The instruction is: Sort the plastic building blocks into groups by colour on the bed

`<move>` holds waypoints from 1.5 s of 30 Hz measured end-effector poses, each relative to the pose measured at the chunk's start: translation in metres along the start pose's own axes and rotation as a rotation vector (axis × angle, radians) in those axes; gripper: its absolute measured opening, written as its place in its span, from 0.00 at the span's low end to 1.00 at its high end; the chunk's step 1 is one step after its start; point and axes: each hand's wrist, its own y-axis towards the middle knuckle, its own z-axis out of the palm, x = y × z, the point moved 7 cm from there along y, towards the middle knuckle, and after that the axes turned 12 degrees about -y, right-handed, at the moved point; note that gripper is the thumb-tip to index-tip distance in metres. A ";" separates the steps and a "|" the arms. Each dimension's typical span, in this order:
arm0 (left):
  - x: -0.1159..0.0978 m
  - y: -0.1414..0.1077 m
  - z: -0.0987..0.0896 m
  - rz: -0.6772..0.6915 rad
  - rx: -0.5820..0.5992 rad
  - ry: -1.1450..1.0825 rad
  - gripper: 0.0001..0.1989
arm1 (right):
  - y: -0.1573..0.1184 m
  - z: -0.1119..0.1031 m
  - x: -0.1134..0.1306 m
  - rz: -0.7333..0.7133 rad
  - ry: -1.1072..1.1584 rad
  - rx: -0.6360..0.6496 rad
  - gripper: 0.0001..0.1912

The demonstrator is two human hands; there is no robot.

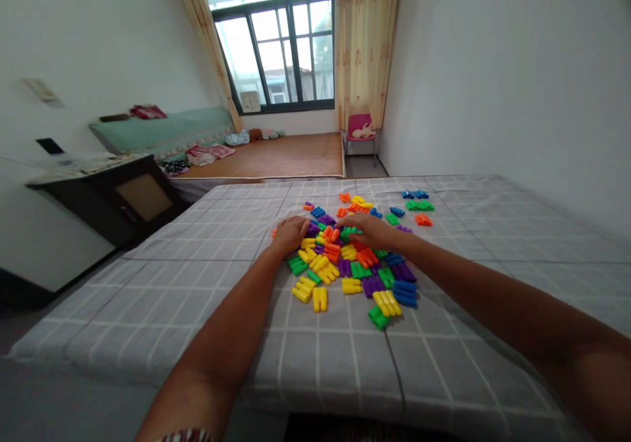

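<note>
A loose heap of bright plastic building blocks, shaped like joined tubes, lies in yellow, orange, green, purple and blue on a grey checked cloth (pixel 197 284). My left hand (pixel 292 231) rests at the heap's left side, palm down, fingers stretched over the blocks there. From the right my right hand (pixel 371 229) reaches over the middle, its fingers extended and spread above a green block (pixel 349 233). An orange block (pixel 331 234) lies between the two hands. Nearer to me are a yellow block (pixel 320 299) and a green block (pixel 378 318).
Several stray pieces, among them a green block (pixel 420 206) and an orange block (pixel 422 220), lie beyond my right forearm. Past the cloth's far edge stands a bed (pixel 296 156). A dark cabinet (pixel 103 198) is at left, a pink chair (pixel 359 126) by the window.
</note>
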 end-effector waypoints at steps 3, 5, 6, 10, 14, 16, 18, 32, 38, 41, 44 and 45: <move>0.000 -0.003 0.000 0.002 -0.018 0.045 0.21 | 0.025 0.021 0.018 -0.076 -0.083 0.073 0.20; -0.001 -0.004 -0.002 0.013 -0.028 0.049 0.21 | 0.033 0.025 0.018 -0.037 -0.122 0.080 0.19; -0.001 -0.005 -0.002 0.019 -0.031 0.047 0.21 | 0.033 0.022 0.013 -0.004 -0.128 0.060 0.18; 0.003 -0.005 -0.003 0.027 -0.047 0.040 0.21 | 0.001 -0.012 -0.043 0.213 -0.043 -0.080 0.20; 0.005 -0.002 -0.001 0.028 -0.052 0.066 0.21 | -0.089 -0.052 -0.145 0.667 0.092 -0.138 0.17; 0.005 -0.001 0.000 0.032 -0.054 0.090 0.21 | -0.143 -0.058 -0.188 0.902 0.183 -0.122 0.16; 0.003 -0.001 0.000 0.059 -0.057 0.111 0.22 | -0.185 -0.053 -0.216 1.076 0.240 -0.069 0.16; 0.006 -0.001 -0.002 0.067 -0.056 0.109 0.24 | -0.209 -0.048 -0.239 0.952 0.018 0.108 0.25; 0.004 -0.002 -0.003 0.074 -0.058 0.099 0.24 | -0.198 -0.047 -0.224 0.859 0.031 0.105 0.29; 0.004 -0.002 -0.003 0.074 -0.066 0.098 0.23 | -0.198 -0.048 -0.222 0.873 -0.009 0.083 0.28; 0.002 -0.003 -0.002 0.077 -0.069 0.105 0.22 | -0.199 -0.050 -0.222 0.888 -0.072 0.066 0.25; 0.001 -0.004 -0.002 0.074 -0.069 0.108 0.22 | -0.199 -0.053 -0.223 0.905 -0.111 0.052 0.24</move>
